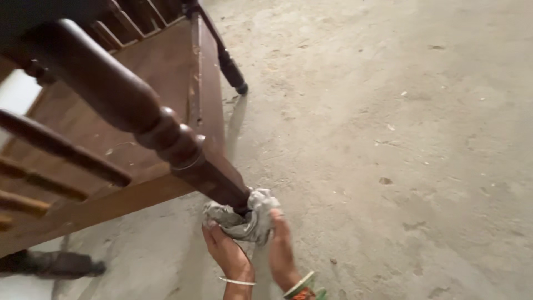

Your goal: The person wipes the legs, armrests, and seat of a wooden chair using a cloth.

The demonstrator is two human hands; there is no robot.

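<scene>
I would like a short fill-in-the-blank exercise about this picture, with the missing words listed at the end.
1. Both hands press a crumpled grey ____ around the bottom of the dark wooden leg.
2. The left hand wears a thin ____ at the wrist.
3. The right hand wears a band that is green and ____.
4. The furniture stands on a dusty ____ floor.

Missing words: cloth; bangle; orange; concrete

A glossy, dark-stained wooden leg (pixel 139 119) is seen at upper left. A crumpled grey cloth (pixel 247 216) is shown against matt, rough concrete floor (pixel 400 166).
</scene>
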